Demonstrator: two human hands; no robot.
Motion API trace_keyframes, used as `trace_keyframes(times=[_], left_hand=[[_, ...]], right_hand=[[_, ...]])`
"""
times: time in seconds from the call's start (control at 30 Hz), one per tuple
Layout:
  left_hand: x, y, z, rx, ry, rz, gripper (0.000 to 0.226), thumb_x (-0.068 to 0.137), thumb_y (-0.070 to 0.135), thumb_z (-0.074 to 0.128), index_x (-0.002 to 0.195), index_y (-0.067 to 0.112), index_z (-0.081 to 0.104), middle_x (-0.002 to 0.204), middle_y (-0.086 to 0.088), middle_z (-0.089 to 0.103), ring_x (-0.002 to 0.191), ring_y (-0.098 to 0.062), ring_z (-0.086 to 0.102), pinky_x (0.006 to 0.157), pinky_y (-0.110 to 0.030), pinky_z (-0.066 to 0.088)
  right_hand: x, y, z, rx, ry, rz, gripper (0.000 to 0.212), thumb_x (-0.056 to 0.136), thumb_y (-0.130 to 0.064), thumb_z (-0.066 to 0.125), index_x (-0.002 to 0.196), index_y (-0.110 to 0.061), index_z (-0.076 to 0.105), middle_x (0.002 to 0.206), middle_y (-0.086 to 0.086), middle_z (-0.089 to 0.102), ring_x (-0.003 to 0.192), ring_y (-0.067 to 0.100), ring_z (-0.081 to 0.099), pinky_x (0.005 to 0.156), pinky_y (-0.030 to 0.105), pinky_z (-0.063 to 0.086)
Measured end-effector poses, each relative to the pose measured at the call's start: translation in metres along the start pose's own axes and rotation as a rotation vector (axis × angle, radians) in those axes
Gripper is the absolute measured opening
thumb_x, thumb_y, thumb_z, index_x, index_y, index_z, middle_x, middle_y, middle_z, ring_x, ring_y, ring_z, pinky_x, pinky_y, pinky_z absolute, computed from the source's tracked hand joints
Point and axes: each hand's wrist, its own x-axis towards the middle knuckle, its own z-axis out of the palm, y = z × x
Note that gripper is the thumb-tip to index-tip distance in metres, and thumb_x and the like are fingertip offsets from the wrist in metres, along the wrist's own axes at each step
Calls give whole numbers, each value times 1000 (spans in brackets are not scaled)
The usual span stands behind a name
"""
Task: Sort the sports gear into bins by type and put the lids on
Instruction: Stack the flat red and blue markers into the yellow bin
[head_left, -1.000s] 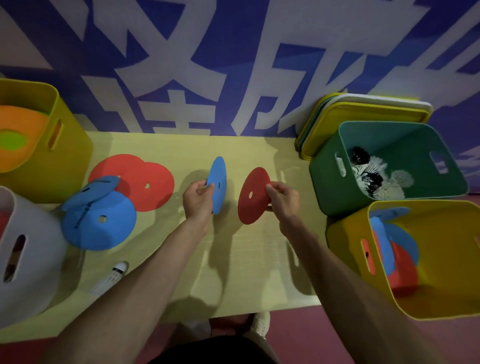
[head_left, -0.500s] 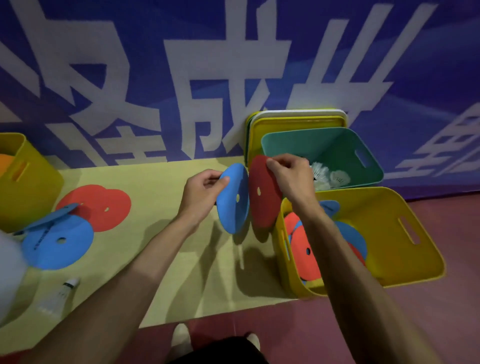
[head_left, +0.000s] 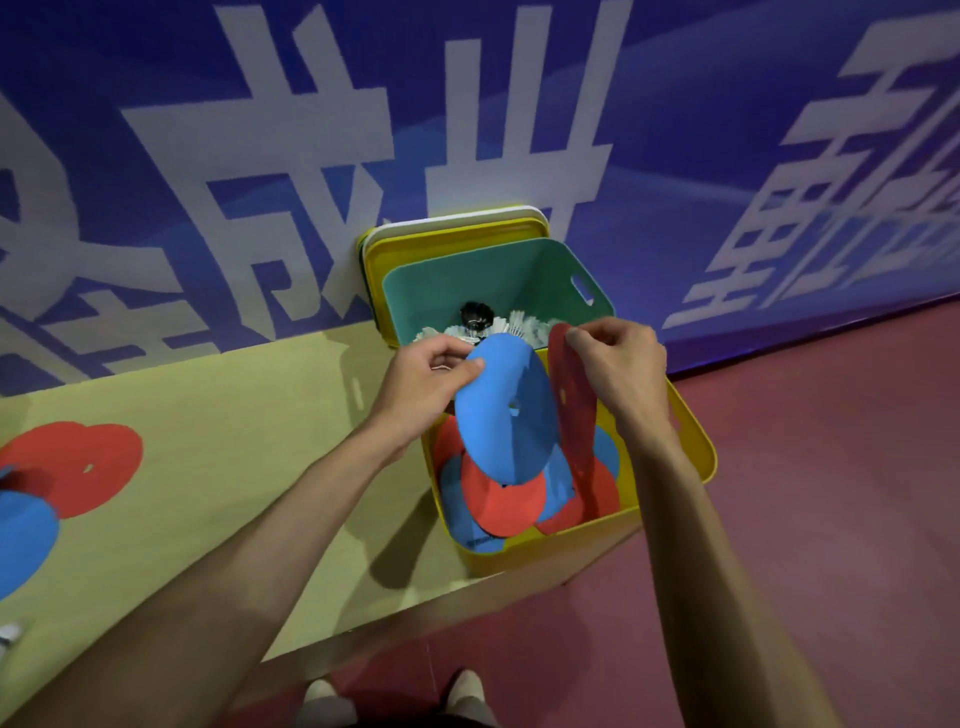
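I pinch a blue disc (head_left: 498, 415) in my left hand (head_left: 421, 384) and a red disc (head_left: 571, 400) in my right hand (head_left: 618, 364) above the bin (head_left: 561, 540), but table discs (head_left: 88, 467) far left and lids (head_left: 447, 244) beyond are not yet handled.

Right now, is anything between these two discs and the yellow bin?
Nothing visible. The left hand holds the blue disc and the right hand the red disc over the open yellow bin, which holds only other discs. The lids stand behind the green bin.
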Motion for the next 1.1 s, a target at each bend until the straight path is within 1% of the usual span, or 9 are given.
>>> trace_keyframes(times=[0.17,0.37,0.47,0.57,0.67,0.73,0.8,0.9,1.1], left_hand=[[1,-18,21,96,-39,-23,9,84,14,69,93,13,67,88,-3,67,77,-9,60,71,-22,50],[0,-65,42,234,-184,-211,24,87,9,63,111,10,59,88,0,59,80,-19,59,75,-40,55],[-3,-70,38,283,-198,-177,31,85,0,57,115,8,57,99,-3,62,84,-18,60,84,-33,50],[-2,-71,17,290,-150,-146,32,84,-2,52,113,11,60,107,-6,63,95,-18,61,81,-21,48],[-1,-71,-16,253,-41,-105,27,85,-3,54,104,13,64,100,-3,64,91,-14,60,75,-7,44],[-3,-71,-41,217,58,-86,26,86,-3,54,98,16,65,94,1,64,85,-9,59,73,-4,43],[-7,-75,-68,161,135,-107,27,86,-4,53,96,19,64,91,3,64,84,-12,60,77,-13,47],[-13,-85,-109,67,198,-182,29,87,-3,51,97,22,62,92,0,63,91,-22,63,81,-32,52],[-30,-118,-201,-6,355,-275,33,83,-4,52,93,27,63,91,3,62,91,-23,63,78,-35,51]], right_hand=[[4,28,-5,-120,8,77,20,81,-23,56,84,-13,73,89,11,72,93,29,63,78,34,48],[-6,60,11,-359,-20,141,24,83,-24,55,98,-17,73,103,17,70,100,39,62,79,37,50],[-15,64,34,-383,-105,123,26,84,-23,51,98,-15,72,105,20,68,99,42,61,79,40,50],[-23,57,59,-373,-175,59,25,83,-20,49,93,-10,70,101,21,69,96,42,62,71,38,48],[-30,41,84,-353,-268,-13,21,82,-17,49,82,-9,68,83,19,68,86,41,62,60,32,41],[-33,27,101,-350,-333,-55,21,83,-17,48,81,-10,67,78,17,68,82,39,64,60,34,47],[-38,10,121,-336,-379,-88,23,83,-19,48,87,-13,70,84,18,70,84,40,65,66,38,53],[-46,-18,158,-324,-445,-152,23,83,-18,51,91,-15,72,91,16,71,93,37,62,71,36,49],[-79,-75,250,-250,-651,-269,21,90,-17,53,100,-16,73,99,2,72,88,18,64,76,27,51]])
